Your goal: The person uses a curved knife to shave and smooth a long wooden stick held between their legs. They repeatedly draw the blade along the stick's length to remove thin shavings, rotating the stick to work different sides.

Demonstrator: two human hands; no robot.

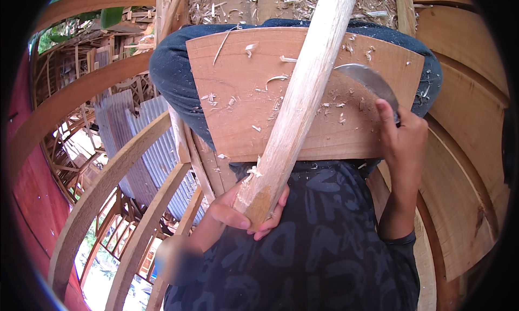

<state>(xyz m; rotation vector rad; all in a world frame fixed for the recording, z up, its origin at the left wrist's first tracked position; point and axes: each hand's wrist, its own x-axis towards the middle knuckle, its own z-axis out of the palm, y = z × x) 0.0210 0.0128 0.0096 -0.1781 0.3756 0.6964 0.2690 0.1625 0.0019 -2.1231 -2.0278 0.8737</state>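
Pole (303,105) of pale, rough-cut wood lies slantwise across a board (230,127) on the seated person's lap. Its long axis runs from a blunt lower end, just past the board's near edge and in front of the dark shirt (324,224), away and to the right; the far end passes out of view at the top.

Left hand (230,212) is curled round the lower end, thumb on the left side and fingers on the right—a closed hold. Right hand (406,135) is closed on the base of a curved knife (370,78), its handle hidden by the fingers, thumb raised along the blade. The blade bows upward and its tip points left at the pole's right side; whether tip and wood touch cannot be determined.

Board edges: the far one is the wider and bowed, the near one narrower; both far corners rest over the trousers (175,73). Room on the board is open to both sides of the pole, with only loose shavings (277,79) scattered there. Curved wooden ribs (108,186) bound the left side; broad planks (459,186) stand near the right forearm—less room on that side.
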